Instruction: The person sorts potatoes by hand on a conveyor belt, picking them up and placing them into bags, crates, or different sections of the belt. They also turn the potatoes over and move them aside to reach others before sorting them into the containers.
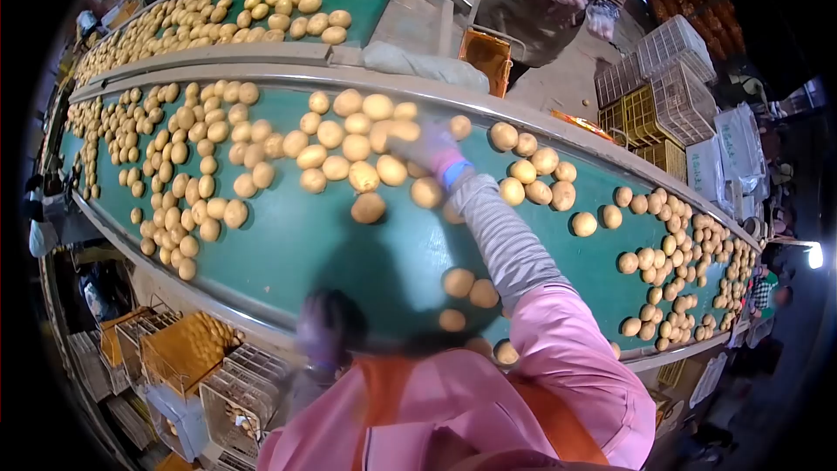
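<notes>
Light-brown potatoes lie on a green conveyor belt in front of me. My right hand, in a pale glove with a blue band at the wrist, reaches across to the far half of the belt. It is smeared by motion, right beside a cluster of potatoes, and its fingers do not show clearly. My left hand, gloved too, hovers blurred at the belt's near edge, close to my body. A few potatoes rest near my right forearm.
A second belt with potatoes runs behind a metal rail. Across from me stands a person in an apron, by an orange basket. Crates are stacked at right; more crates stand at lower left.
</notes>
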`<state>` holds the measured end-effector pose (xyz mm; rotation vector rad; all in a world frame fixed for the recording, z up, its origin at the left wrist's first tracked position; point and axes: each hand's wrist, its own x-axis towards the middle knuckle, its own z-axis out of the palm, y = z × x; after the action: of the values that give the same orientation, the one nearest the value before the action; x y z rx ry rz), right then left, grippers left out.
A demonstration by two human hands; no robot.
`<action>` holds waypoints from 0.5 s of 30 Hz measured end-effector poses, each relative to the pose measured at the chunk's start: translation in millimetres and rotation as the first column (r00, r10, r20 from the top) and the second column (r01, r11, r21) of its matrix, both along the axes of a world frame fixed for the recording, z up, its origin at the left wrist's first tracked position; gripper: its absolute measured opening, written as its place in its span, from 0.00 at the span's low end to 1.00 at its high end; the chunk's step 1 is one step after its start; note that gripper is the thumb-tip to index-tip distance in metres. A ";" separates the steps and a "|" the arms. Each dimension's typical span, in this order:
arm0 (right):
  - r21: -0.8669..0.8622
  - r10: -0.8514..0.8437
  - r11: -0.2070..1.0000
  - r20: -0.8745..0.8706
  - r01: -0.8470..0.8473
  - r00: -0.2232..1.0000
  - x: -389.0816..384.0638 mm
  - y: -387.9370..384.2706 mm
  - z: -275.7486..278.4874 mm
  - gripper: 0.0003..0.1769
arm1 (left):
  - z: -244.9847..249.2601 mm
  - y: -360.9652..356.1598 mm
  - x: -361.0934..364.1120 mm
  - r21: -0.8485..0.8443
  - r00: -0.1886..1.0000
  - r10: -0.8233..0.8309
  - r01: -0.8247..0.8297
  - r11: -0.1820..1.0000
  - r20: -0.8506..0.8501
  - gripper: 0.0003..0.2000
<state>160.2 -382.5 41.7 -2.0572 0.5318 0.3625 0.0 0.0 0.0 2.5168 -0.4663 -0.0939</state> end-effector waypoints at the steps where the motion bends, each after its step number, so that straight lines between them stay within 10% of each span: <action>1: -0.080 -0.022 0.996 0.077 0.028 0.997 -8.2 8.5 -7.1 0.38 | 8.8 10.9 -5.4 0.016 0.999 -0.013 0.014 1.000 -0.041 0.14; 3: -0.200 -0.028 0.976 0.261 0.083 0.965 15.3 -25.6 -8.5 0.37 | -14.0 -22.8 31.9 -0.016 0.999 -0.028 0.028 0.999 0.028 0.15; 7: 0.540 -0.450 0.818 0.382 0.200 0.808 -35.7 -42.5 1.0 0.39 | -5.3 -12.9 9.9 0.023 0.992 -0.066 0.064 0.998 0.110 0.16; 12: 0.477 -0.575 0.813 0.577 0.332 0.580 3.5 -145.5 18.7 0.42 | -5.2 -13.5 7.4 -0.021 0.994 -0.012 0.015 1.000 0.106 0.12; 15: 0.469 -0.615 0.779 0.449 0.416 0.648 43.1 -200.7 41.4 0.52 | 3.0 -14.1 11.7 -0.008 0.991 -0.087 0.088 0.996 0.098 0.15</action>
<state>203.3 -583.3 83.1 -1.4774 0.6051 -0.5065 11.7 -14.1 3.0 2.4968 -0.6151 -0.0018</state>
